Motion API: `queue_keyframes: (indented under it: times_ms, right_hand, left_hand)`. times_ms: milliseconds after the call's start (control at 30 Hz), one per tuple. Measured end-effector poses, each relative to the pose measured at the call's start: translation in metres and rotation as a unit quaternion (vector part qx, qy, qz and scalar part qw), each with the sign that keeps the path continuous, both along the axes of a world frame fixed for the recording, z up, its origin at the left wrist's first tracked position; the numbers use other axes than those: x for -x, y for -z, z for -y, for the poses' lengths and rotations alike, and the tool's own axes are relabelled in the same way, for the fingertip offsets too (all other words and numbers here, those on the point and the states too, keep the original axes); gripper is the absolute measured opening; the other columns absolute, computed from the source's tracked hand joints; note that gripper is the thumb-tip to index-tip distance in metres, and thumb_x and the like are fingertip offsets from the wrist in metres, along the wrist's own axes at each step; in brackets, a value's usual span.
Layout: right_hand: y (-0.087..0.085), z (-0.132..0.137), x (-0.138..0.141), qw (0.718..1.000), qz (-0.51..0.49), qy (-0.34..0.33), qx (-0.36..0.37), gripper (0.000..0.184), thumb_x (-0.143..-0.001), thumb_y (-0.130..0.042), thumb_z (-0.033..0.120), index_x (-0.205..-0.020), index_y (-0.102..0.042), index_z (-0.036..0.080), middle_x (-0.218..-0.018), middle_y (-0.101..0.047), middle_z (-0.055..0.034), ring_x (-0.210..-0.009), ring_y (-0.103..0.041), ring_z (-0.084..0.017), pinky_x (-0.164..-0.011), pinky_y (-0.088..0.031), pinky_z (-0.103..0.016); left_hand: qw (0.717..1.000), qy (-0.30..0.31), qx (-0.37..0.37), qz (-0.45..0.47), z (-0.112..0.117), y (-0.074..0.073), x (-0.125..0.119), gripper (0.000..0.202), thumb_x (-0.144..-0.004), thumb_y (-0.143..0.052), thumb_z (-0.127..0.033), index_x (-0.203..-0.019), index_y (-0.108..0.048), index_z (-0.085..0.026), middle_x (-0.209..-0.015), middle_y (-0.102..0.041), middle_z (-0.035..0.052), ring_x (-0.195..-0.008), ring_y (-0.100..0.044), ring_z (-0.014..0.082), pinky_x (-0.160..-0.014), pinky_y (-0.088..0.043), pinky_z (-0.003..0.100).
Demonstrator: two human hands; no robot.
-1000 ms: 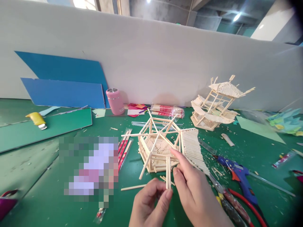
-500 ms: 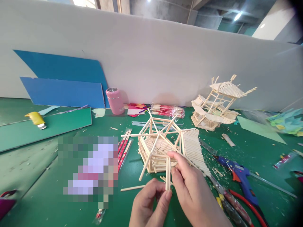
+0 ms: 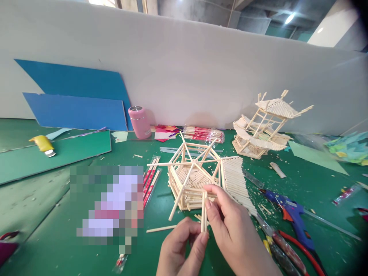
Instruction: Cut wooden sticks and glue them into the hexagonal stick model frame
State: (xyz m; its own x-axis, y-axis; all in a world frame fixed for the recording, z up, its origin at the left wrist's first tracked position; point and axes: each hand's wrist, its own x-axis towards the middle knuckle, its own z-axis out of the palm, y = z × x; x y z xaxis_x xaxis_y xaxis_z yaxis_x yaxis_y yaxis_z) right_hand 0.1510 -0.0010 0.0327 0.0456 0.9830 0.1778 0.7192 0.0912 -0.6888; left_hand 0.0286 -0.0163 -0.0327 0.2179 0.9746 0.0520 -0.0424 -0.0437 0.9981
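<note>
Between my two hands stands a small bundle of cut wooden sticks (image 3: pixel 204 212), upright and side by side. My left hand (image 3: pixel 184 245) pinches its lower end between thumb and fingers. At the upper end, my right hand (image 3: pixel 230 222) grips it with thumb and index finger. Just behind my hands sits a wooden stick pavilion frame (image 3: pixel 193 161), with beams crossing over its top and a slatted roof panel (image 3: pixel 234 180) on its right side. A loose stick (image 3: pixel 161 229) lies left of my left hand.
A blue glue gun (image 3: pixel 290 211) and red-handled pliers (image 3: pixel 281 245) lie at the right. A taller stick pavilion (image 3: pixel 263 130) stands behind. Packaged sticks (image 3: pixel 202 134), a pink flask (image 3: pixel 139 122), a yellow cutter (image 3: pixel 43 145) and blue boards (image 3: pixel 77 113) are further back.
My right thumb has shifted up slightly along the sticks. Both hands otherwise keep their hold in nearly the same place.
</note>
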Motion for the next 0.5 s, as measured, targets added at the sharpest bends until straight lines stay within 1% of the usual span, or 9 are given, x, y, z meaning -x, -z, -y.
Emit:
queue_keyframes:
  times_ms: [67, 267, 400, 500]
  right_hand:
    - [-0.0006, -0.0005, 0.0003, 1.0, 0.007, 0.002, 0.001, 0.031, -0.086, -0.033, 0.027, -0.106, -0.052, 0.013, -0.072, -0.067, -0.0084, -0.062, -0.064, -0.021, -0.049, -0.046, -0.029]
    - [0.0017, -0.0032, -0.0001, 1.0, 0.006, 0.016, -0.002, 0.029, -0.087, -0.031, 0.027, -0.101, -0.053, 0.016, -0.075, -0.067, -0.0067, -0.065, -0.065, -0.022, -0.055, -0.048, -0.031]
    - [0.0049, -0.0041, 0.001, 1.0, 0.005, 0.021, -0.008, 0.027, -0.087, -0.032, 0.027, -0.101, -0.053, 0.017, -0.076, -0.067, -0.0066, -0.065, -0.065, -0.023, -0.054, -0.048, -0.032]
    - [0.0057, -0.0034, 0.0012, 1.0, -0.002, 0.021, 0.001, 0.026, -0.086, -0.033, 0.027, -0.101, -0.052, 0.018, -0.077, -0.067, -0.0065, -0.066, -0.064, -0.023, -0.056, -0.049, -0.033]
  left_hand:
    - [1.0, -0.005, -0.004, -0.003, 0.0001, 0.0007, -0.0002, 0.019, -0.079, -0.054, -0.034, -0.073, -0.063, -0.019, -0.061, -0.052, -0.0004, -0.057, -0.048, 0.0135, -0.054, -0.041, 0.023]
    - [1.0, -0.017, -0.018, -0.014, 0.0004, 0.0035, -0.0009, 0.018, -0.079, -0.055, -0.033, -0.07, -0.062, -0.019, -0.06, -0.051, -0.0008, -0.055, -0.047, 0.0132, -0.052, -0.04, 0.022]
    - [1.0, -0.015, -0.021, -0.012, 0.0007, 0.0042, -0.0009, 0.017, -0.079, -0.055, -0.033, -0.072, -0.062, -0.019, -0.06, -0.052, -0.0003, -0.055, -0.049, 0.0135, -0.053, -0.042, 0.023]
    - [1.0, -0.012, -0.022, -0.011, 0.0006, 0.0039, -0.0007, 0.017, -0.079, -0.055, -0.032, -0.071, -0.062, -0.019, -0.061, -0.052, 0.0002, -0.056, -0.049, 0.0136, -0.053, -0.042, 0.023]
